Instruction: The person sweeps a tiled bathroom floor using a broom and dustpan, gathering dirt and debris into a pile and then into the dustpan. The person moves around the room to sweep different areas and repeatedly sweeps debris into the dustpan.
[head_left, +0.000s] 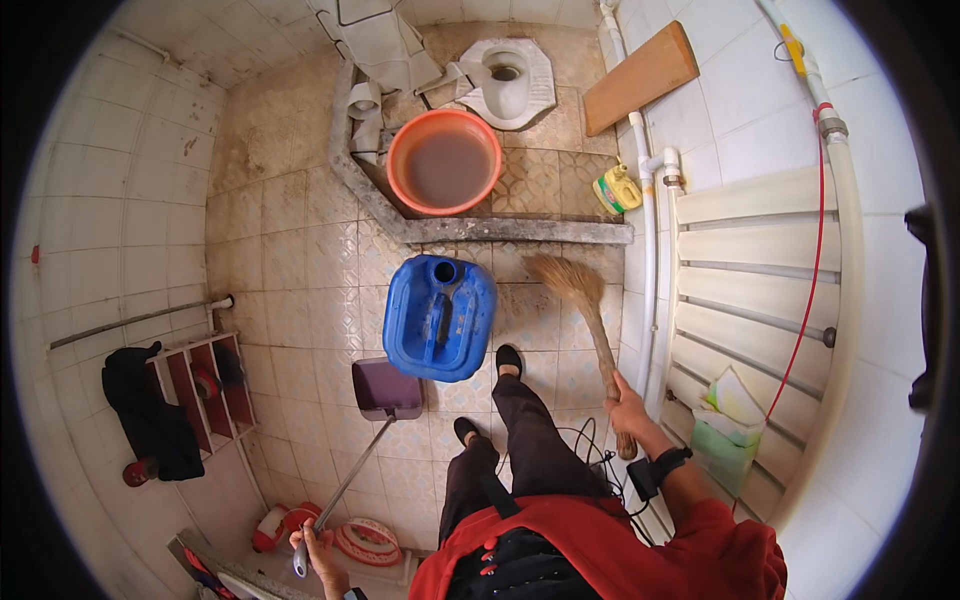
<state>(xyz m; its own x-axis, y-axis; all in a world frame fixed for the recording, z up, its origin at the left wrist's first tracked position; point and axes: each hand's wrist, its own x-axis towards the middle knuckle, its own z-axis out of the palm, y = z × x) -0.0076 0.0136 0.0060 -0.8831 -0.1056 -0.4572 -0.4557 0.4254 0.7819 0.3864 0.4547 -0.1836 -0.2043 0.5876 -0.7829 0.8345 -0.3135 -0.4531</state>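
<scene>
Loosely fanned tan broom (590,308), purple dustpan (388,388), slender handle (352,477)

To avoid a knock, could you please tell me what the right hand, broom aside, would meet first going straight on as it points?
Probably the grey ledge, beyond the held broom; depth is unclear, so the right hand might pass above it.

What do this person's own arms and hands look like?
The right hand and left hand are gloveless. The right arm's red sleeve ends above the wrist, which wears a black strap with a black box. A dark band partly shows at the left wrist.
</scene>
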